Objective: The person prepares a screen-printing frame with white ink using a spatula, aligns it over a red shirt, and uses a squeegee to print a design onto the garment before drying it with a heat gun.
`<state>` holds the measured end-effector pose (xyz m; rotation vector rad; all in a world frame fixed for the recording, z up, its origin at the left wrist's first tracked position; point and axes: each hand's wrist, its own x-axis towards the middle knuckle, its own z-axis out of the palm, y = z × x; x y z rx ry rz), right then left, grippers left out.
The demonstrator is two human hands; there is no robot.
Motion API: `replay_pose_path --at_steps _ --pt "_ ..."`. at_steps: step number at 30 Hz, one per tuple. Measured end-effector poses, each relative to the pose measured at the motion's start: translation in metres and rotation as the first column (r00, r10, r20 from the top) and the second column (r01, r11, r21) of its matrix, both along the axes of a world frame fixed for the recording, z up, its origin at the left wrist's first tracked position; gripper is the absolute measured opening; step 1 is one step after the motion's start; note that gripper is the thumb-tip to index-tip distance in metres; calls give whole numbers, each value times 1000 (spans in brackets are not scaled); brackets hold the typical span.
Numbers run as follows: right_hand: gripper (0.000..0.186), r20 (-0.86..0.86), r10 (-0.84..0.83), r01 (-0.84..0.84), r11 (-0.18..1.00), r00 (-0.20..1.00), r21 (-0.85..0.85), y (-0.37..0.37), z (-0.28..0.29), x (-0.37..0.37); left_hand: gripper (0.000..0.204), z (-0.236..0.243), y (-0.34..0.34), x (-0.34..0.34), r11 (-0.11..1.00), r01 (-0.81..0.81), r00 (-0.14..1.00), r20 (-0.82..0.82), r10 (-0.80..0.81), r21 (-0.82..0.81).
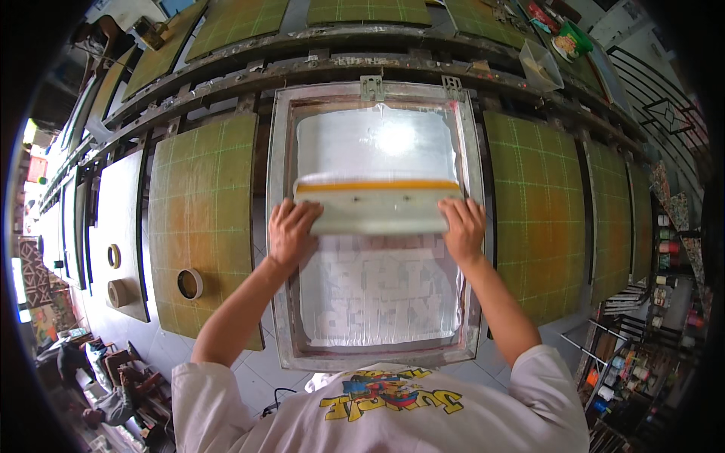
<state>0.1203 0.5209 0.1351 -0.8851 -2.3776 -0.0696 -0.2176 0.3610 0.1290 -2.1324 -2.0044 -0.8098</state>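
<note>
Head view: squeegee [377,215] sitting about mid-screen, left hand [293,230] gripping its 9 o'clock end, right hand [464,225] gripping the 3. Looks partway to me. On the framed screen [284,317], the 6 o'clock half has streaky white ink [332,325] with blocky lettering [381,291] showing through, so seems worked; the 12 o'clock half looks thicker, seemingly left over, though glare makes it hard to judge.

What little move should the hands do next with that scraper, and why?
Maybe push the scraper slightly farther away, nice and straight. The left hand and right hand hold its two ends, and its yellow edge is on the far side. White paint seems heaped along that edge, with more on the screen beyond.
</note>
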Motion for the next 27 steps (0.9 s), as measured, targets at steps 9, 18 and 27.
replay_pose_path --at_steps 9,18,27 --pt "19 299 24 53 967 954 -248 179 50 -63 49 74 177 -59 865 -202 971 22 239 -459" --pt "33 374 32 91 947 927 -307 214 76 -91 54 87 219 -97 866 -195 977 -11 214 -460" --pt "22 270 23 57 956 963 -287 118 50 -49 30 66 128 -56 946 -83 995 18 93 -314"
